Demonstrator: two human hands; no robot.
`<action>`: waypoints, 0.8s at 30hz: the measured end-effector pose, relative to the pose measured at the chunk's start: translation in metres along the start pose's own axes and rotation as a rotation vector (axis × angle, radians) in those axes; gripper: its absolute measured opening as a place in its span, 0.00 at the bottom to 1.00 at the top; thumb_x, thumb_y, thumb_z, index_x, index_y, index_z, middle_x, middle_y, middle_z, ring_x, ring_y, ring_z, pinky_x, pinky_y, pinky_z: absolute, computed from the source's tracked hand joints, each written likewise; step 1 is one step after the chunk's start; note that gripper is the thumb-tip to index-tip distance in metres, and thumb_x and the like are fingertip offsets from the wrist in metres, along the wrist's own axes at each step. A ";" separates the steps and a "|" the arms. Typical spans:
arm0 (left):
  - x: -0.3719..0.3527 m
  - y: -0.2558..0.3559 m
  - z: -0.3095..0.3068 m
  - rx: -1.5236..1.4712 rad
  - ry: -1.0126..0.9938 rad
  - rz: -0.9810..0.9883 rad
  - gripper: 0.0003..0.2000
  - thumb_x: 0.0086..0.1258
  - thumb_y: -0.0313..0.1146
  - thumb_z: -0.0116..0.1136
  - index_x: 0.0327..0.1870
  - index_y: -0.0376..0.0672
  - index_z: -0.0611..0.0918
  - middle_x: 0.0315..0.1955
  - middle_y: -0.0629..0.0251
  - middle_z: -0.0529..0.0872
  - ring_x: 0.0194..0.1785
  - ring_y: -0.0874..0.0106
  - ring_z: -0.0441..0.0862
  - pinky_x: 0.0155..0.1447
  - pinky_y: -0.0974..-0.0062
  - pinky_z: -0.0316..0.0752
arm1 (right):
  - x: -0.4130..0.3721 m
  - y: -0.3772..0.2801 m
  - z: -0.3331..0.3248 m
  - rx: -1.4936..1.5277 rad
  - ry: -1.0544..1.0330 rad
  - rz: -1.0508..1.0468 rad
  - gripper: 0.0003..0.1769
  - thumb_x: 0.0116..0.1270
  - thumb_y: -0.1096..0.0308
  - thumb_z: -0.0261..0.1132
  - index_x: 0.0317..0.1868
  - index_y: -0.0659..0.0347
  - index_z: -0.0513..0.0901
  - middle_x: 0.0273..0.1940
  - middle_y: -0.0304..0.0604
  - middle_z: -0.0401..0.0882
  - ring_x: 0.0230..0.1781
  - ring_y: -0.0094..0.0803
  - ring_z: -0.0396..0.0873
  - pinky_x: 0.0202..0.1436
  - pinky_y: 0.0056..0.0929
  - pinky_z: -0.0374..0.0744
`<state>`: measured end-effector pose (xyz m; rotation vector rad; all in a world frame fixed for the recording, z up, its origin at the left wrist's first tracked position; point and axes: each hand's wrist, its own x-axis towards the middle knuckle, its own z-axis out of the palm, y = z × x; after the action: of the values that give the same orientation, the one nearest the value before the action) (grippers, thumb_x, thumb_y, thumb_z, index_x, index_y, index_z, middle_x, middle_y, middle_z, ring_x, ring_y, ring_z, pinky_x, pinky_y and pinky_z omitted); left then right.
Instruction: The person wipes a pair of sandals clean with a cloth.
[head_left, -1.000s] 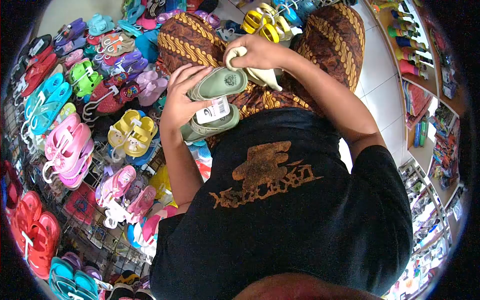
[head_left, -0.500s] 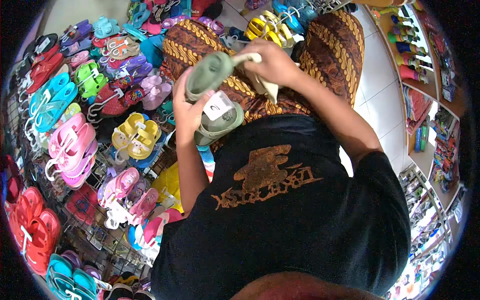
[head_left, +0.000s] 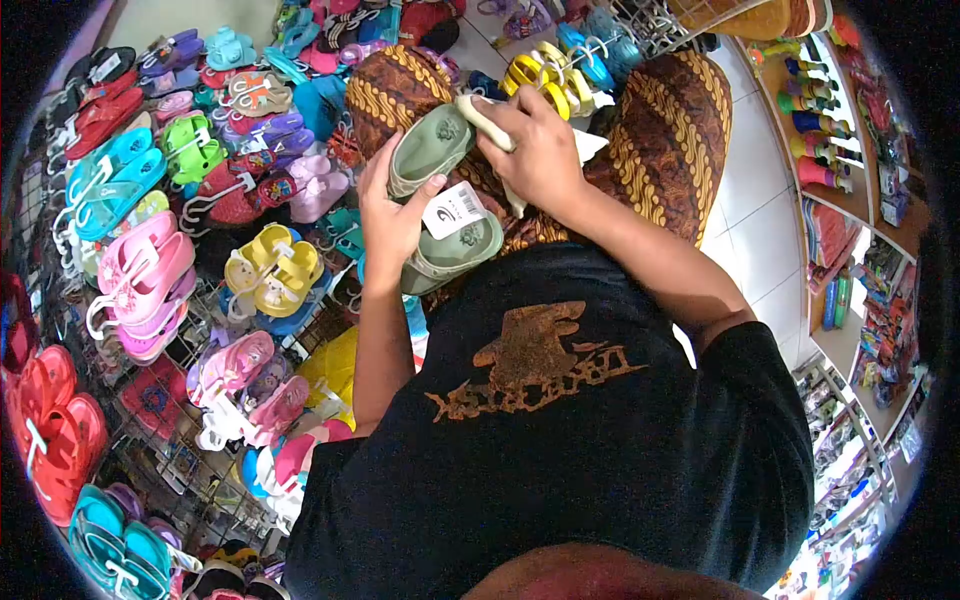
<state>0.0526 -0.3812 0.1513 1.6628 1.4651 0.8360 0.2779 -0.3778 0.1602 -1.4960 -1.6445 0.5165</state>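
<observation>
My left hand grips a pair of sage-green sandals tied together, with a white price tag hanging on the lower sandal. My right hand is closed on a cream cloth and presses it against the upper sandal's edge. Both hands are held over my lap, above brown batik trousers. My black shirt with an orange print fills the lower view.
A wire rack at left holds several pairs of children's sandals: pink, yellow, red, blue. More yellow sandals lie ahead. Shelves of goods stand at right beside white floor tiles.
The upper sandal has turned from edge-on to show its footbed again. My right hand with the cloth has shifted along its edge, and the pair has moved slightly up.
</observation>
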 end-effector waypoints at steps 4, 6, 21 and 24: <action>-0.002 -0.004 0.003 0.006 0.031 0.012 0.34 0.60 0.40 0.79 0.67 0.35 0.80 0.59 0.51 0.86 0.63 0.54 0.81 0.70 0.58 0.70 | -0.010 0.004 0.006 0.015 0.020 -0.058 0.25 0.55 0.69 0.78 0.56 0.57 0.87 0.38 0.47 0.74 0.36 0.46 0.82 0.40 0.41 0.82; 0.000 -0.003 0.002 -0.020 0.038 0.019 0.34 0.61 0.40 0.79 0.67 0.35 0.80 0.58 0.51 0.86 0.61 0.55 0.82 0.69 0.58 0.72 | -0.014 -0.001 0.009 0.013 0.014 -0.033 0.27 0.54 0.68 0.78 0.56 0.59 0.86 0.38 0.47 0.74 0.36 0.46 0.82 0.40 0.41 0.82; 0.010 0.002 0.007 -0.237 0.140 -0.006 0.31 0.66 0.35 0.76 0.67 0.32 0.78 0.57 0.49 0.86 0.58 0.59 0.85 0.66 0.61 0.76 | -0.016 -0.006 0.008 0.216 -0.314 -0.055 0.24 0.59 0.73 0.74 0.58 0.57 0.89 0.43 0.45 0.83 0.43 0.43 0.84 0.47 0.37 0.83; 0.009 -0.004 0.008 -0.147 0.156 0.025 0.34 0.63 0.37 0.79 0.68 0.32 0.78 0.56 0.50 0.87 0.58 0.59 0.84 0.66 0.61 0.75 | -0.003 0.015 -0.001 0.399 -0.334 -0.040 0.18 0.61 0.66 0.73 0.52 0.54 0.92 0.39 0.44 0.86 0.43 0.40 0.85 0.48 0.37 0.84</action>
<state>0.0588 -0.3732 0.1440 1.5381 1.4512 1.0818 0.2879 -0.3780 0.1481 -1.1221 -1.6893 1.0499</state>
